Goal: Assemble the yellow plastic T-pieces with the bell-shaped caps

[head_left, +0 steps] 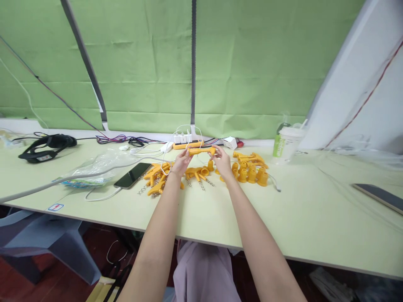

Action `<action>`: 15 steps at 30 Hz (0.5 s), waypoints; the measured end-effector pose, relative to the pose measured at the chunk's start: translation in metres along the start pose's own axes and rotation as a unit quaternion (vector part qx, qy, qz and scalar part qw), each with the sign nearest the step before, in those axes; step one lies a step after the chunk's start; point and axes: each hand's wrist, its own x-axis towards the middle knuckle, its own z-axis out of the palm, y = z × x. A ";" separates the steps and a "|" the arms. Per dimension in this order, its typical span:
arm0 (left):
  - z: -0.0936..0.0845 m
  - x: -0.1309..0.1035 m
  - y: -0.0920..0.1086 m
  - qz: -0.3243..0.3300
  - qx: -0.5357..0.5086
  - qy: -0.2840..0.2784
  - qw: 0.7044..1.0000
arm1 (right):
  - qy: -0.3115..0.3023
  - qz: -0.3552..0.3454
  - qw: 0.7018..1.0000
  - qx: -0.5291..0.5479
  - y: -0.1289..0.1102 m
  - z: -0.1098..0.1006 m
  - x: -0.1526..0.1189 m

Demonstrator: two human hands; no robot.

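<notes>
Between both hands, a long yellow plastic piece point(201, 150) is held level above the table. The fingers of my left hand point(181, 162) close on its left end, and my right hand point(222, 161) pinches its right end. Beneath and left of my hands lie several yellow parts with metal corkscrews point(156, 180); more such parts point(197, 173) are under the held piece. Several yellow bell-shaped caps point(252, 175) stand just right of my right hand. Behind them rests a small pile of yellow pieces point(250, 159).
A phone point(132, 175), a plastic bag point(97, 165) and a black headset point(47, 147) are on the left. A power strip point(188, 144) with cables sits behind my hands. To the right are a white cup point(288, 144) and another phone point(379, 196). A white cable point(85, 180) crosses the left side.
</notes>
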 end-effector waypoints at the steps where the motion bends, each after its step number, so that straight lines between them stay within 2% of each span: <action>1: 0.000 0.000 0.000 0.000 0.003 -0.003 1.000 | 0.015 0.005 1.000 -0.021 0.001 0.000 0.001; 6: 0.000 0.000 0.000 0.003 0.046 -0.042 0.998 | 0.100 0.002 0.985 -0.144 0.004 -0.007 0.002; 11: 0.004 -0.003 0.004 0.022 0.107 -0.107 0.988 | 0.118 0.034 0.988 -0.092 0.002 -0.010 0.004; 13: 0.007 -0.005 0.004 0.004 0.130 -0.112 0.985 | 0.126 0.038 0.988 -0.080 0.001 -0.010 0.004; 15: 0.010 -0.005 0.002 -0.033 0.147 -0.091 0.984 | 0.129 0.030 0.988 -0.073 -0.001 -0.008 0.004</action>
